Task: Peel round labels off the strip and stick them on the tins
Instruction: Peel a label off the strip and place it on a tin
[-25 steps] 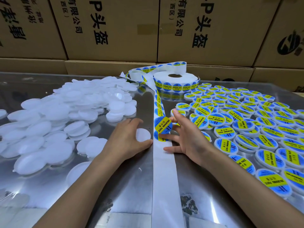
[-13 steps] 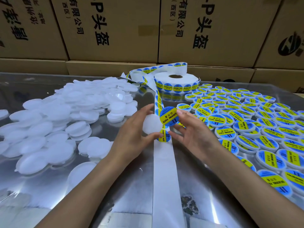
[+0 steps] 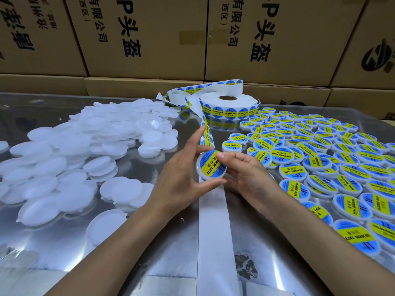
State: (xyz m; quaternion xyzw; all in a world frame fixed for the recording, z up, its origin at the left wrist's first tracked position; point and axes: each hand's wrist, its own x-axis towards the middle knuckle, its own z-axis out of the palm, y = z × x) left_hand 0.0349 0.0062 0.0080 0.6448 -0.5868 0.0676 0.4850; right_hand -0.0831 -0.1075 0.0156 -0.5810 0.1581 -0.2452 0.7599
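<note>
Near the table's (image 3: pixel 53 242) left edge sit plain tins (image 3: pixel 85 150). At the middle, my left hand (image 3: pixel 181 182) grips one tin (image 3: pixel 211 167); my right hand (image 3: pixel 245 174) presses its label (image 3: pixel 213 164) flat. Next I think it joins the finished tins (image 3: pixel 320 159) toward the right edge.

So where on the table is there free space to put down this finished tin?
Bare steel lies near the person, between the empty backing strip and the labelled tins. More lies between the strip and the plain white tins. Both tin fields are crowded, as is the roll area.
</note>
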